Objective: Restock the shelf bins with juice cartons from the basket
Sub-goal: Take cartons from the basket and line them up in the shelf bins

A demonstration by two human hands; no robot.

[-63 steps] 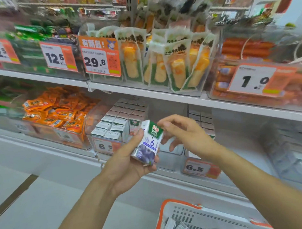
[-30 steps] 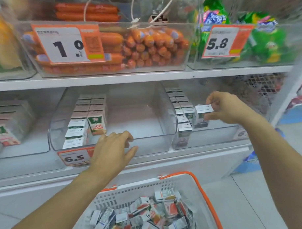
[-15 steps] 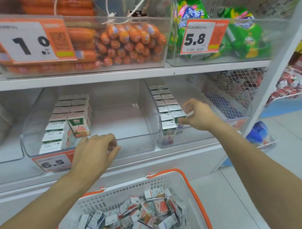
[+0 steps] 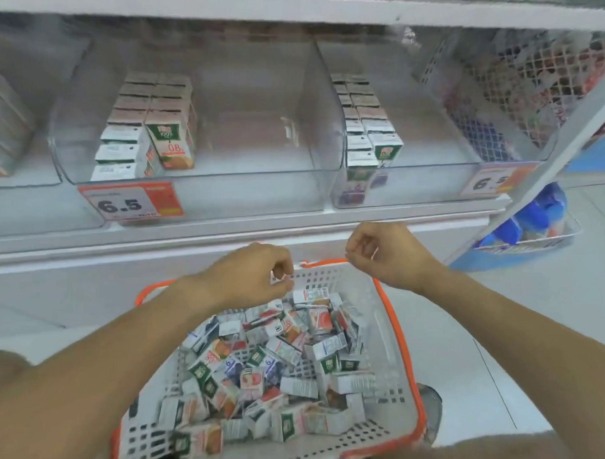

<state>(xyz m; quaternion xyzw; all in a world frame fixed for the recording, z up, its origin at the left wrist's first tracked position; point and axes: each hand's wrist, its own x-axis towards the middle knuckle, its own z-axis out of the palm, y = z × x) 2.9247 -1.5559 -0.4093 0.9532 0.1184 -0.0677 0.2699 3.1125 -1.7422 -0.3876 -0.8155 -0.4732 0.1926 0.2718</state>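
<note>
A white basket with an orange rim [image 4: 397, 329] stands below me, holding several small juice cartons [image 4: 264, 364] in a loose heap. My left hand [image 4: 251, 275] hovers over the basket's far edge with its fingers loosely curled and nothing in them. My right hand [image 4: 384, 250] hangs just beyond the basket's far rim, fingers also loosely curled and empty. On the shelf above, a clear middle bin [image 4: 258, 182] has two rows of cartons [image 4: 147, 131] at its left side. The clear right bin [image 4: 429, 176] has two rows of cartons [image 4: 366, 124] along its left wall.
Orange price tags reading 6.5 [image 4: 132, 201] hang on the bin fronts. A white shelf upright [image 4: 565, 141] slants down at the right, with a wire basket of blue packs [image 4: 530, 224] beyond it. Another bin of cartons [image 4: 2, 130] sits at the far left.
My right hand left a carton in the right bin and drew back down to the basket. My left hand came off the middle bin's front edge and dropped over the basket. The view tilted downward.
</note>
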